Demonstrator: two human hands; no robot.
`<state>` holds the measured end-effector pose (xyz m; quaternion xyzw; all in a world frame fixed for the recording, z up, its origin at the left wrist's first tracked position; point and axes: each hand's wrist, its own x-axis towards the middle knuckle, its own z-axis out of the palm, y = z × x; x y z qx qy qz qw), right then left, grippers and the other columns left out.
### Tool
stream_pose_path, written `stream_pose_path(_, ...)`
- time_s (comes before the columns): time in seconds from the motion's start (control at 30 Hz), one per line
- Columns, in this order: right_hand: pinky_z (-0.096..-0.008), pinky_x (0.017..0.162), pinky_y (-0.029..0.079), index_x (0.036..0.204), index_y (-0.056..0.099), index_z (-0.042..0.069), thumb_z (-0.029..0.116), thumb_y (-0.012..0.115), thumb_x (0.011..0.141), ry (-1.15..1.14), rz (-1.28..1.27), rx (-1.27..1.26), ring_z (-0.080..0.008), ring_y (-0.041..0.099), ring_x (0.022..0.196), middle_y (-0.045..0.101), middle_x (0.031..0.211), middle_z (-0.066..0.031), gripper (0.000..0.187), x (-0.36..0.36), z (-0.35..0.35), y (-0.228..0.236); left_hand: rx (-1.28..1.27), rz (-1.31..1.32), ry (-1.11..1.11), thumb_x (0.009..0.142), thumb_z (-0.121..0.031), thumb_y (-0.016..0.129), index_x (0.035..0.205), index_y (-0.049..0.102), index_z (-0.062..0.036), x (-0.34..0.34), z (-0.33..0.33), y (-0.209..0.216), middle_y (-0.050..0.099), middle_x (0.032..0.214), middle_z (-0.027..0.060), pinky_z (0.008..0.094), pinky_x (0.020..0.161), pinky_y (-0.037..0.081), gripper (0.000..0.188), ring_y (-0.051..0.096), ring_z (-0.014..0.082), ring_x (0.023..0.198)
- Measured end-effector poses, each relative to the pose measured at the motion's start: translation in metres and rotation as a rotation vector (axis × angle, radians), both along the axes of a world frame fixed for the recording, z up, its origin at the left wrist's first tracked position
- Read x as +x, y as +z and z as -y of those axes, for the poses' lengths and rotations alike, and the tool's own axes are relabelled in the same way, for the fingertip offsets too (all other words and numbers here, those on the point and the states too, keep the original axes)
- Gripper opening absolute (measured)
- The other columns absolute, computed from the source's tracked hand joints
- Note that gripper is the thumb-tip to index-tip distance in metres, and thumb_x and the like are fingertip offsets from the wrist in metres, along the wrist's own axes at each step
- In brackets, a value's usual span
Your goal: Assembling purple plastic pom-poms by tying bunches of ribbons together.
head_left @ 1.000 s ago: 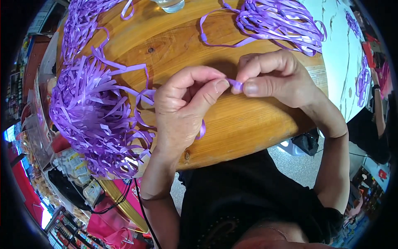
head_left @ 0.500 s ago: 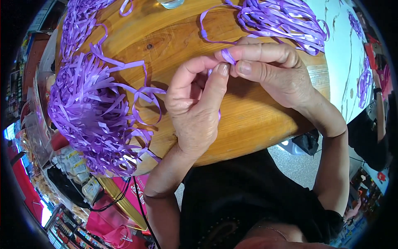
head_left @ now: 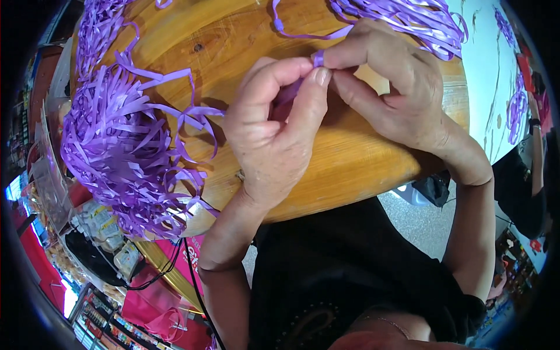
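Observation:
Over the wooden table, my left hand [head_left: 274, 125] is closed, pinching a thin purple ribbon [head_left: 318, 58] between thumb and index fingertip. A short folded bit of it shows above the thumb. My right hand [head_left: 402, 87] meets it from the other side, its bent index fingertip against the ribbon and its thumb tip just below. Whether those two tips fully close on the ribbon is partly hidden. A ribbon strand [head_left: 204, 110] runs from a big tangled heap of purple ribbons [head_left: 119, 151] at the left toward my left hand.
Knotted purple ribbons [head_left: 402, 23] lie at the back right of the wooden table [head_left: 233, 52]. Beside it is a white marbled surface [head_left: 481, 70] with more ribbon. Black cables [head_left: 189, 262] hang at the lower left near packaged goods. Another person's arm [head_left: 535, 157] is at the far right.
My right thumb has moved down, apart from its index finger, widening the gap between them. Both hands have risen slightly in the picture. The ribbon between the fingertips now shows as a smaller fold.

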<state>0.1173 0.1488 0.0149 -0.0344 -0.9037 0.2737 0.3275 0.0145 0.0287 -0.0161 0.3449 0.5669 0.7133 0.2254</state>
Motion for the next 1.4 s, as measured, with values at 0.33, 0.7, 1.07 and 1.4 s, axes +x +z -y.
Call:
stream_pose_path(0.33, -0.0261, 0.061, 0.045, 0.090, 0.060, 0.001, 0.010, 0.065, 0.074, -0.071, 0.204, -0.602, -0.0187, 0.056, 0.074, 0.055, 0.084, -0.0054, 0.019, 0.002, 0.008, 0.022, -0.103, 0.159, -0.060, 0.080, 0.000, 0.065, 0.085, 0.061, -0.0008, -0.001, 0.003, 0.006, 0.050, 0.068, -0.0044, 0.0151, 0.052, 0.034, 0.007, 0.043, 0.0005, 0.059)
stream_pose_path(0.7, -0.0228, 0.076, 0.048, 0.105, 0.060, 0.000, 0.002, 0.063, 0.081, 0.186, 0.230, -0.723, -0.0103, 0.060, 0.082, 0.062, 0.086, -0.0040, 0.025, 0.000, -0.003, -0.007, -0.136, 0.284, -0.083, 0.082, -0.002, 0.063, 0.090, 0.061, 0.0009, -0.001, 0.010, 0.013, 0.056, 0.073, -0.0037, 0.0150, 0.054, 0.036, 0.008, 0.045, 0.0009, 0.062)
stream_pose_path(1.07, -0.0226, 0.062, 0.045, 0.088, 0.064, 0.001, 0.003, 0.062, 0.080, 0.153, 0.033, 0.486, -0.0113, 0.055, 0.068, 0.058, 0.071, -0.0061, 0.009, -0.002, -0.011, 0.006, -0.157, 0.526, -0.087, 0.082, -0.002, 0.063, 0.091, 0.063, -0.0002, -0.003, 0.014, 0.022, 0.056, 0.070, -0.0051, 0.0147, 0.046, 0.026, 0.009, 0.040, -0.0019, 0.054)
stream_pose_path(1.4, -0.0282, 0.063, 0.043, 0.084, 0.059, 0.002, 0.009, 0.058, 0.071, 0.308, -0.044, 0.877, -0.0189, 0.054, 0.074, 0.051, 0.075, -0.0057, 0.016, -0.020, -0.033, 0.031, -0.288, 0.578, -0.152, 0.081, -0.006, 0.066, 0.088, 0.064, -0.0007, -0.020, 0.014, 0.020, 0.054, 0.065, -0.0052, 0.0156, 0.046, 0.027, 0.009, 0.037, -0.0002, 0.052)
